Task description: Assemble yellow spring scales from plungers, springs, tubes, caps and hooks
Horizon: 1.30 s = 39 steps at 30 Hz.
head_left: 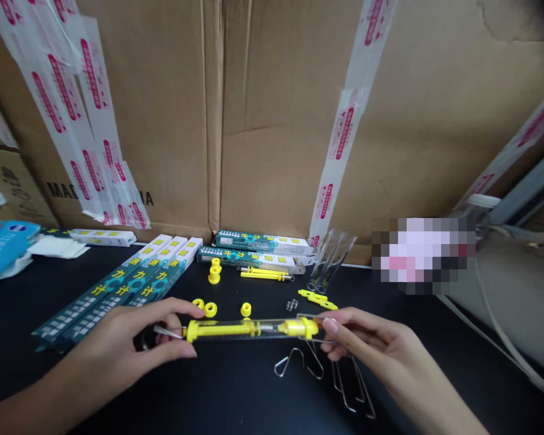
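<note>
The left hand (118,332) and right hand (367,344) close around a clear spring scale (249,329) above a black tabletop (236,399), before taped cardboard cartons (272,121).

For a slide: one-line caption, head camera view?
Left hand and right hand hold a clear tube with yellow fittings above a black table, beside wire hooks and teal boxes.

A clear plastic spring scale (249,329) with yellow fittings is held level, its thin metal hook (168,331) pointing left.

Taped cardboard cartons (276,121) stacked behind, teal boxes (113,290) laid on a black tabletop (236,405), a blue packet (2,248) at far left
</note>
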Each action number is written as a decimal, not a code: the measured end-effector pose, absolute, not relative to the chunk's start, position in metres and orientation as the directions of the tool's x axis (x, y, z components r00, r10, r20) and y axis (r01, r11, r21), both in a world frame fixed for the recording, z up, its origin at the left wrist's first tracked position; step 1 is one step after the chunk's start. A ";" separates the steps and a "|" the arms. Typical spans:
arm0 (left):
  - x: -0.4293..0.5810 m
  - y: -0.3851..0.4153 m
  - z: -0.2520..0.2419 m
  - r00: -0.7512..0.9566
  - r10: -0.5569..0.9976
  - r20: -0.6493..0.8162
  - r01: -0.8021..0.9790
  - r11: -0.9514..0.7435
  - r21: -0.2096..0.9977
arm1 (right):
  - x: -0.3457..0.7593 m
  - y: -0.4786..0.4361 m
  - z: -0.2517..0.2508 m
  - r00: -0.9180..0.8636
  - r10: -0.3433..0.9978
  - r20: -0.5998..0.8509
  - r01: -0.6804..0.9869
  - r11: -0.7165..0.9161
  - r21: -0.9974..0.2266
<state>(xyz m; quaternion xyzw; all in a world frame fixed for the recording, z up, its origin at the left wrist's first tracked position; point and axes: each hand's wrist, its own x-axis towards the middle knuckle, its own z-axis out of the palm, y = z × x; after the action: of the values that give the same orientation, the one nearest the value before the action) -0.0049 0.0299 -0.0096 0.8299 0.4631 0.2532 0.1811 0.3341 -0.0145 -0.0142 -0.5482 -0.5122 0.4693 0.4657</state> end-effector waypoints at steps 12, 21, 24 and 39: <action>-0.016 0.025 -0.005 0.455 0.828 0.327 0.660 -0.560 0.501 | 0.336 -0.009 -0.016 -0.015 0.996 -0.088 0.099 -0.087 -0.991; 0.005 0.006 -0.017 0.475 0.840 0.262 0.681 -0.539 0.495 | 0.335 -0.012 -0.014 0.029 0.995 -0.099 0.048 -0.100 -0.994; 0.007 0.006 -0.022 0.454 0.846 0.280 0.683 -0.532 0.500 | 0.333 -0.013 -0.014 -0.003 0.995 -0.097 0.056 -0.096 -0.994; -0.020 0.024 0.009 0.367 0.878 0.308 0.784 -0.470 0.405 | 0.344 -0.008 -0.011 0.074 0.996 0.051 0.302 0.027 -0.953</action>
<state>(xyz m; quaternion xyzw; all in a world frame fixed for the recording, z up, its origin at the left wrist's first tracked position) -0.0202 0.0237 0.0087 0.8212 0.5060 0.2460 0.0951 0.3437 -0.0082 -0.0113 -0.5801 -0.5594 0.3874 0.4476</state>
